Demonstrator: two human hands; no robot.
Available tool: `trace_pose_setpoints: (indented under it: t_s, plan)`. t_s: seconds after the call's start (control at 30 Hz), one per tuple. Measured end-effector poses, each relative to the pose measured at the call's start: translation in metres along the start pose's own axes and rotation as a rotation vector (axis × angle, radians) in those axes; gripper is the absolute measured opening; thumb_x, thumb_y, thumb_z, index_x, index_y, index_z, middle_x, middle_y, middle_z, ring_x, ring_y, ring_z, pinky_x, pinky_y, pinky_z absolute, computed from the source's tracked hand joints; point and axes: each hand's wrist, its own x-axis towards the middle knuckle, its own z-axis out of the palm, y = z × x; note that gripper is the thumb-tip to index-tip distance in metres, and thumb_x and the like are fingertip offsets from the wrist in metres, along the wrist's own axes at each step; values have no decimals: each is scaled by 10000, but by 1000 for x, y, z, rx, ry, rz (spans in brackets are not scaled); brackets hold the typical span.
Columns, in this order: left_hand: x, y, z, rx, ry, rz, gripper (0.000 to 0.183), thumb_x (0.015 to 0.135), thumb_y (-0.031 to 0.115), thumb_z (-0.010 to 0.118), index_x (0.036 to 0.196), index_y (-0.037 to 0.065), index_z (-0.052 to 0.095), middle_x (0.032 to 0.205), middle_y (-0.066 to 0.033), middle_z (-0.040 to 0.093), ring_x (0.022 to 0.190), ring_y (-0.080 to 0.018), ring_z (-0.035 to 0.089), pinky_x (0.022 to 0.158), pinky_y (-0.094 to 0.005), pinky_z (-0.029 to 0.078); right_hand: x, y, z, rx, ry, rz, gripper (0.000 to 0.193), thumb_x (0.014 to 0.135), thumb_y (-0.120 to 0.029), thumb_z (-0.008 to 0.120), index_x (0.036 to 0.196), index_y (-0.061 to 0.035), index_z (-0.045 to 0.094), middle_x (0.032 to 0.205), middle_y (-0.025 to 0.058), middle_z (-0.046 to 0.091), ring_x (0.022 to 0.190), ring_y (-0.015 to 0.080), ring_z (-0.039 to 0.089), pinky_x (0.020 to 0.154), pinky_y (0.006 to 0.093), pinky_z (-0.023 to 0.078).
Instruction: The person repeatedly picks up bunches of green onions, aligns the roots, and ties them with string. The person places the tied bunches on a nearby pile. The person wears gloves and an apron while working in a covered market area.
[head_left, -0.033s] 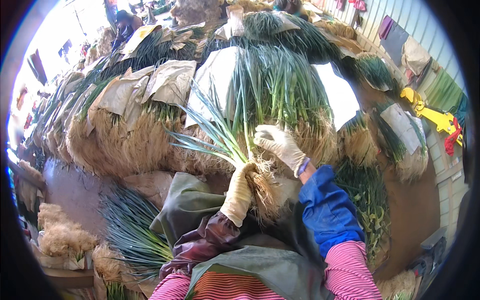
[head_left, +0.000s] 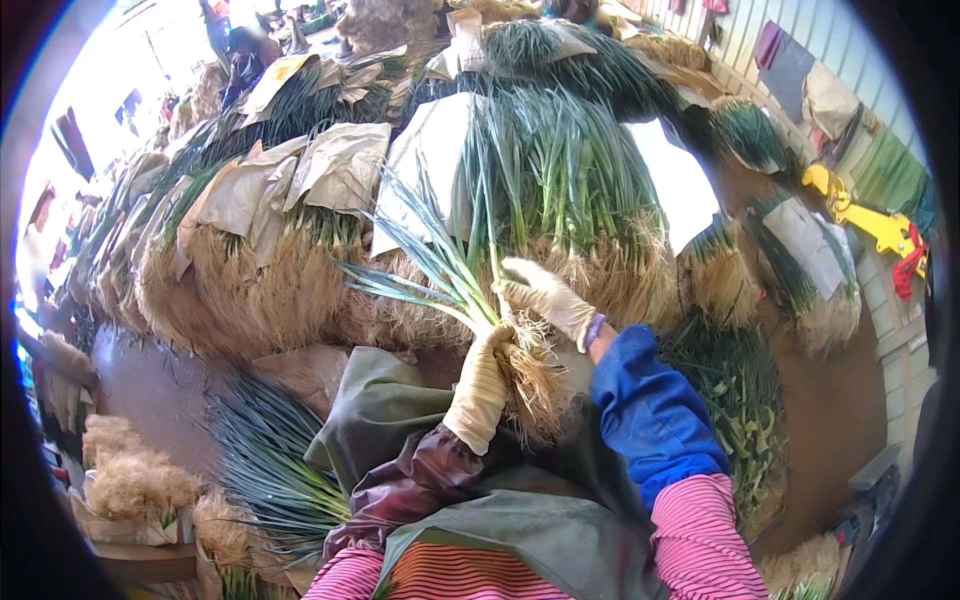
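My left hand (head_left: 478, 378), in a cream work glove, is closed round a small bunch of green onions (head_left: 462, 285). Their leaves fan up and left, and their pale stringy roots (head_left: 535, 385) hang beside the glove. My right hand (head_left: 556, 303), gloved alike, has its fingertips closed on one upright green onion stalk at the bunch's right side. Just beyond my hands, a thick row of green onions (head_left: 570, 180) lies with the roots facing me.
Brown paper sheets (head_left: 340, 165) cover parts of the heap. More green onions lie at my left (head_left: 275, 465) and in a leafy pile (head_left: 735, 400) at my right. A yellow metal tool (head_left: 870, 220) with a red cloth is by the right wall. A person (head_left: 245, 60) is at the far left.
My right hand has moved slightly left and down, its fingertips coming onto the upright stalk. My left hand keeps its hold on the bunch.
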Motion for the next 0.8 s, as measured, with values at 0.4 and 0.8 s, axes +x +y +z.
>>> trace_pose_setpoints:
  t_s: [0.4,0.8]
  plan:
    - [3,5,-15,173,-30,7,154,874,179,605,904,29,619,703,-73,640,567,-214,613,584,-340,551,-12,-13,-6,-834,-112,-321,360,930,-441,538,879,-118,689,760,135,650,695,333,634,642,416,497]
    - [-8,7,-15,77,-65,40,181,883,157,615,986,9,622,834,-93,670,746,-214,645,721,-336,552,-63,-77,-152,-655,-162,602,253,917,-301,613,818,-86,699,587,36,651,454,169,573,490,286,490]
